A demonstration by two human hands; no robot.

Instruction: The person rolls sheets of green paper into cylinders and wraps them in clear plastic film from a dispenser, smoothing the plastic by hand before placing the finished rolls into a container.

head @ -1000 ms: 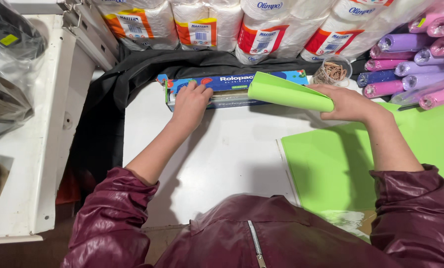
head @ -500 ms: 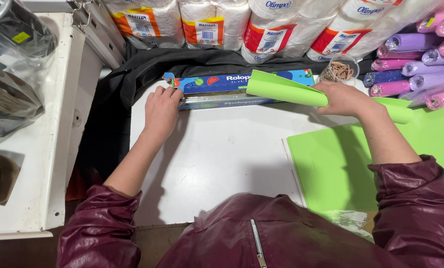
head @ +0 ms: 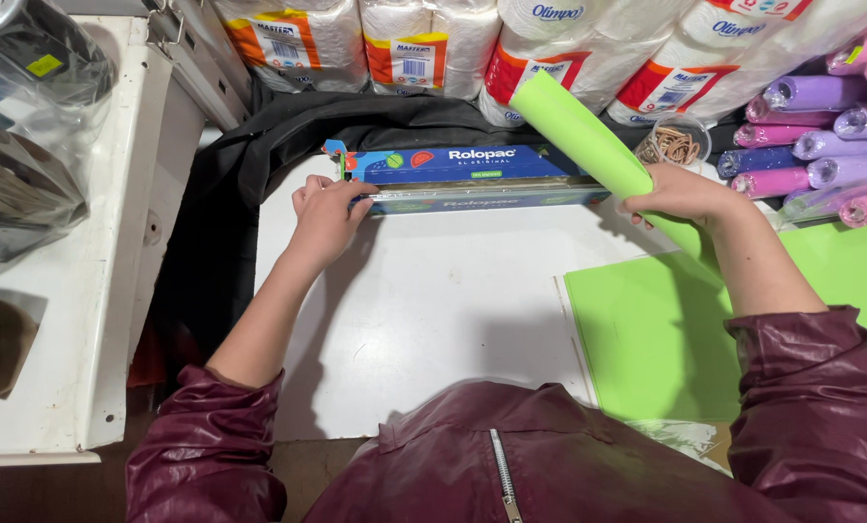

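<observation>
The left hand (head: 325,215) reaches forward from a maroon jacket sleeve (head: 206,450), forearm bare, and rests palm down at the left end of a long blue box of wrap (head: 457,177); its fingers are together and curled onto the box's front edge, the thumb tucked under where it cannot be made out. The right hand (head: 680,194) comes in from five o'clock, wrist bent, and its fingers are clamped around the lower end of a rolled green sheet (head: 577,134), which tilts up and away toward eleven o'clock, its open end lifted over the right end of the box. The box lies crosswise at the far edge of a white table (head: 424,310), at twelve o'clock from the person, touching a black cloth (head: 288,136) bunched behind and to its left. At three o'clock from the hands a flat green sheet (head: 656,329) lies on the table, partly under the right forearm. Behind the box, packs of white paper rolls (head: 569,39) stand in a row. At one o'clock sits a small clear tub of rubber bands (head: 678,142), just beside the rolled sheet, and at two o'clock purple and pink rolls (head: 811,126) are stacked. A white shelf (head: 75,291) with clear bags runs along the nine o'clock side.
</observation>
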